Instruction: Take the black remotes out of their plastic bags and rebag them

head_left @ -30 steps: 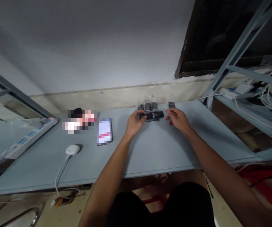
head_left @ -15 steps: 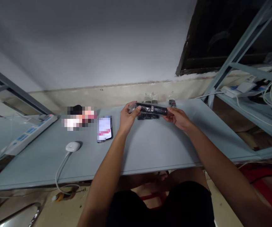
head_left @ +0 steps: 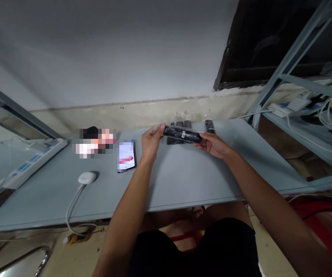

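Observation:
Above the far side of a grey table (head_left: 189, 181) I hold a long black object in a clear plastic bag (head_left: 181, 134), lying crosswise. My left hand (head_left: 151, 141) pinches the bag's left end. My right hand (head_left: 212, 144) grips the right end from below. Behind it, several more bagged black objects (head_left: 183, 124) lie near the wall, and one (head_left: 209, 125) lies apart to the right.
A phone (head_left: 126, 156) with a lit screen lies left of my hands. A white round device (head_left: 87, 177) with a cable sits further left. A power strip (head_left: 32, 163) lies at the far left. Metal shelving (head_left: 307, 127) with cables stands at the right.
My left hand lifted the black bagged object from the pile. My right hand took its right end, and both hands drew it slightly left and nearer to me.

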A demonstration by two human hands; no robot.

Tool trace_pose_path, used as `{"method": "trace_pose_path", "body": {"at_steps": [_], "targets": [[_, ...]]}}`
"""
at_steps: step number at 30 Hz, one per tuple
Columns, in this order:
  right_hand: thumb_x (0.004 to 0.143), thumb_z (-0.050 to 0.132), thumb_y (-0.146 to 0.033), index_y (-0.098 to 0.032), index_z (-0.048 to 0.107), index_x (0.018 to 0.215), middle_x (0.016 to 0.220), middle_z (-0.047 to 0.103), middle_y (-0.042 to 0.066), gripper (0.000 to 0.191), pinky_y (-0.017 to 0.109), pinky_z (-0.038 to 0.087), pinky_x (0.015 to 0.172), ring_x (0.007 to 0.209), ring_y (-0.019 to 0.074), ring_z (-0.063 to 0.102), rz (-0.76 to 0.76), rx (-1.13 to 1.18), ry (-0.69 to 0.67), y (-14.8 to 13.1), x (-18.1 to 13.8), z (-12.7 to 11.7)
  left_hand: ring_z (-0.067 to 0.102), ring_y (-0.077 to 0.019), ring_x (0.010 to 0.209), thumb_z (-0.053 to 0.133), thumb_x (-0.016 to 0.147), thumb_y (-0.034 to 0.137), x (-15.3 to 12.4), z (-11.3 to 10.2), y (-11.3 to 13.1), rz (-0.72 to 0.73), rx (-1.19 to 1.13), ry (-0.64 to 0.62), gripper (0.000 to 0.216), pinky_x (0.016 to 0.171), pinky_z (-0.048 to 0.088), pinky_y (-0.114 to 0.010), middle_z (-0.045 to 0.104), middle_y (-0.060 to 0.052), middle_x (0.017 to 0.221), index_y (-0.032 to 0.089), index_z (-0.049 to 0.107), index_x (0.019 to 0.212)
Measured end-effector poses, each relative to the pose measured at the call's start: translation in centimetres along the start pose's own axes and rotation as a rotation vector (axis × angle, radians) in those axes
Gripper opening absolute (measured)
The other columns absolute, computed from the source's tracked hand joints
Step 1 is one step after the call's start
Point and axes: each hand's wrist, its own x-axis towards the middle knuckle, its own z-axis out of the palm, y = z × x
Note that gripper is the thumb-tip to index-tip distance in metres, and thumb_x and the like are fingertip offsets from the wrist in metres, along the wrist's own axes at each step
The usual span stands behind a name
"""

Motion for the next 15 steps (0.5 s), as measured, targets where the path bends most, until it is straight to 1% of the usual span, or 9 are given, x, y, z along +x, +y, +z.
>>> {"method": "trace_pose_path", "body": {"at_steps": [3, 6, 8, 11, 15], "targets": [[0.093, 0.076, -0.024, -0.02, 0.067, 0.093, 0.092, 0.081, 0.005, 0.01, 0.02, 0.063, 0.06, 0.077, 0.0169, 0.081, 0.008, -0.011, -0.022, 0.1, -0.08, 0.13, 0.073, -0.0213, 0.094, 0.082, 0.082, 0.053, 0.0, 0.02, -0.03, 0.071, 0.057, 0.066, 0.042, 0.08, 0.058, -0.032, 0.079, -0.009, 0.103, 0.018, 0.081, 0.105], [0.089, 0.08, -0.023, -0.02, 0.068, 0.093, 0.095, 0.081, 0.005, 0.014, 0.019, 0.062, 0.059, 0.078, 0.0177, 0.082, 0.017, -0.003, -0.036, 0.1, -0.17, 0.23, 0.074, -0.0226, 0.096, 0.081, 0.083, 0.05, -0.05, 0.05, -0.09, 0.163, 0.109, 0.124, 0.039, 0.083, 0.059, -0.033, 0.08, -0.009, 0.104, 0.017, 0.081, 0.105], [0.088, 0.082, -0.023, -0.02, 0.068, 0.095, 0.096, 0.081, 0.004, 0.016, 0.018, 0.061, 0.056, 0.078, 0.0178, 0.082, 0.017, 0.004, -0.037, 0.14, -0.18, 0.19, 0.074, -0.0232, 0.098, 0.08, 0.084, 0.048, -0.03, 0.04, -0.13, 0.19, 0.134, 0.14, 0.037, 0.085, 0.059, -0.034, 0.08, -0.009, 0.105, 0.017, 0.081, 0.105], [0.085, 0.084, -0.024, -0.02, 0.07, 0.096, 0.095, 0.08, 0.003, 0.019, 0.015, 0.054, 0.048, 0.074, 0.0159, 0.081, 0.013, -0.005, -0.043, 0.28, -0.1, 0.03, 0.075, -0.023, 0.095, 0.081, 0.083, 0.047, 0.07, 0.03, -0.16, 0.185, 0.151, 0.141, 0.038, 0.082, 0.059, -0.033, 0.08, -0.009, 0.103, 0.017, 0.079, 0.107], [0.081, 0.087, -0.028, -0.02, 0.07, 0.091, 0.086, 0.077, 0.0, 0.021, 0.013, 0.044, 0.04, 0.06, 0.0106, 0.073, -0.02, -0.054, -0.034, 0.38, 0.0, 0.0, 0.076, -0.0214, 0.087, 0.084, 0.08, 0.051, 0.13, 0.09, -0.12, 0.117, 0.093, 0.09, 0.051, 0.073, 0.058, -0.03, 0.08, -0.009, 0.098, 0.018, 0.073, 0.118]]}}
